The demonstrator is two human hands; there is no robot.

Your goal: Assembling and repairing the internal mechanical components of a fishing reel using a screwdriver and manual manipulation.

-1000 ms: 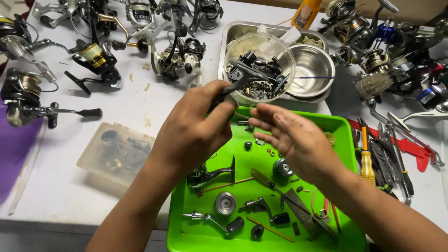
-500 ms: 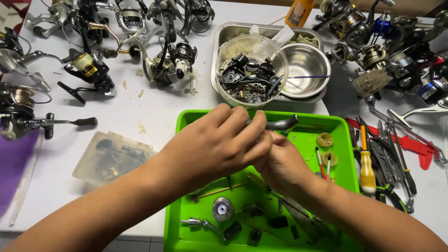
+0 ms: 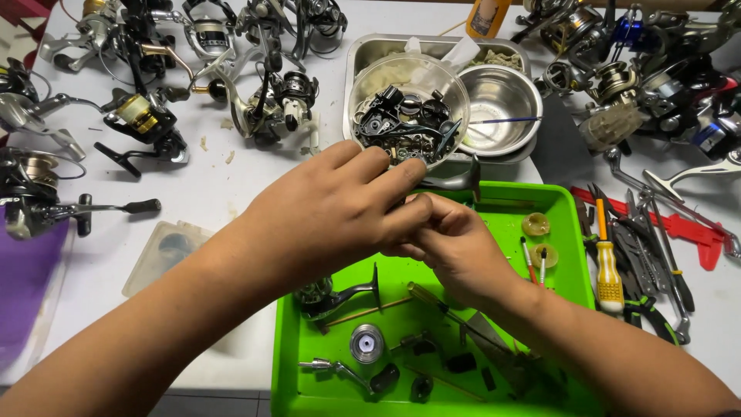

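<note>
Left hand (image 3: pixel 336 212): curled, fingers pressed together over a grey metal reel part (image 3: pixel 455 179), gripping it from above.
Right hand (image 3: pixel 455 247): curled beneath the left, fingertips pinching at the same part — what lies between them is hidden.
Reel part: smooth, dull grey, curved; only its end shows past the fingers, above the far rim of the green tray (image 3: pixel 563 255).
Green tray: bright plastic, shallow, rectangular; it holds a round silver spool piece (image 3: pixel 366 342), a crank handle with a black knob (image 3: pixel 349 372), small black bits and two amber translucent discs (image 3: pixel 536 225).
Clear bowl (image 3: pixel 407 108): round, thin plastic, filled with dark gears and small metal parts; just beyond the hands.
Steel bowl (image 3: pixel 500 99): polished, round, beside the clear bowl; a thin brush rests across it.
Yellow-handled screwdriver (image 3: pixel 607 265): lies right of the tray among pliers and other steel tools.
Table (image 3: pixel 208 193): white, matte, crowded with spinning reels — black, silver and gold — along its far edge.
</note>
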